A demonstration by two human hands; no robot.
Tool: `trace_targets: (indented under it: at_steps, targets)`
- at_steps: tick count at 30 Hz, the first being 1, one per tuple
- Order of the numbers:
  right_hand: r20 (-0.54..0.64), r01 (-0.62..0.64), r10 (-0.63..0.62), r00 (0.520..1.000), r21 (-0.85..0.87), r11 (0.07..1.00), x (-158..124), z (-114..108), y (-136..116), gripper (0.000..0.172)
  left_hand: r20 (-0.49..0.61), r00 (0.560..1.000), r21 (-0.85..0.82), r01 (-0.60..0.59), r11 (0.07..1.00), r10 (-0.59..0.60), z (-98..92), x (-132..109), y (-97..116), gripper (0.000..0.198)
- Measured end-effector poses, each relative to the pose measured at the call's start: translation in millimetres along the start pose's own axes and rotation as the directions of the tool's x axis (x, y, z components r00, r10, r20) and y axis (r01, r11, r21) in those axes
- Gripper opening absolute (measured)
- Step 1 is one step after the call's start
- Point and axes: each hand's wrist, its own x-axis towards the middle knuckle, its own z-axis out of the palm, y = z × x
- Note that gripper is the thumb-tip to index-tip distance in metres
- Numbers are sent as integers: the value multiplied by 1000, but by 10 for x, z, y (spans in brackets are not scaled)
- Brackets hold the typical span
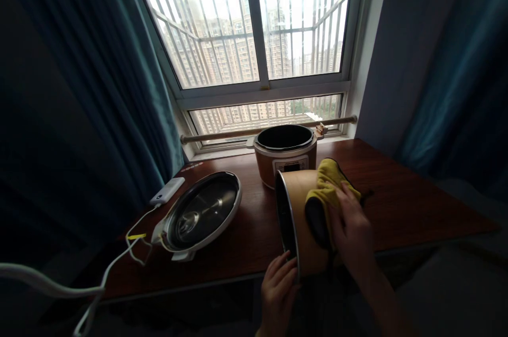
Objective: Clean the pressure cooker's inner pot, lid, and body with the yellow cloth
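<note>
A gold inner pot (302, 194) with a dark inside lies tipped on its side near the table's front edge, its mouth facing left. My left hand (279, 287) grips the pot's rim at the lower left, fingers curled over the edge. With my right hand (351, 220) I press a yellow and dark grey cloth (327, 189) against the pot's outer wall. Behind the pot stands the cooker body (265, 165), open at the top, with a control panel on its front. To the left rests the cooker's lid (206, 212), its dark inner side up.
A white power bank (170, 190) and a white cable (115, 260) with a yellow tie lie at the table's left. The brown table (405, 194) meets a barred window at the back. Blue curtains (130, 72) hang at both sides.
</note>
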Motion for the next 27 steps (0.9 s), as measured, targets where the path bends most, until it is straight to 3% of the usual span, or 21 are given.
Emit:
trace_targets:
  at_steps: [4, 7, 9, 13, 18, 21, 24, 27]
  targets:
    - [-23, -243, 245, 969, 78, 967, -60, -30, 172, 39, 93, 996, 60, -18, 998, 12, -133, 73, -28, 17]
    - [-32, -260, 264, 964, 95, 961, -153, -49, 148, 41, 206, 978, 62, -52, 997, 38, -264, 169, 32, 34]
    - [-44, -256, 261, 964, 92, 962, -203, -59, 120, 42, 215, 975, 13, -68, 998, 64, -324, 224, 87, 52]
    - [-53, -244, 249, 967, 82, 966, -238, -84, 101, 40, 146, 986, -60, -72, 996, 80, -332, 259, 147, 44]
    - [-32, -130, 129, 991, -11, 992, -225, -91, -69, 42, 120, 993, -85, -3, 996, 13, -290, 236, 153, 36]
    - [42, 67, -65, 997, -63, 996, -238, -61, -299, 43, 146, 989, -135, 18, 991, 2, -285, 270, 208, 31]
    - [173, 241, -238, 956, 5, 971, -226, -30, -418, 42, 177, 984, -187, 66, 980, -33, -285, 318, 267, 25]
    - [155, 206, -203, 967, -8, 978, -144, -23, -295, 39, 171, 985, -146, 28, 989, -2, -275, 324, 255, 24]
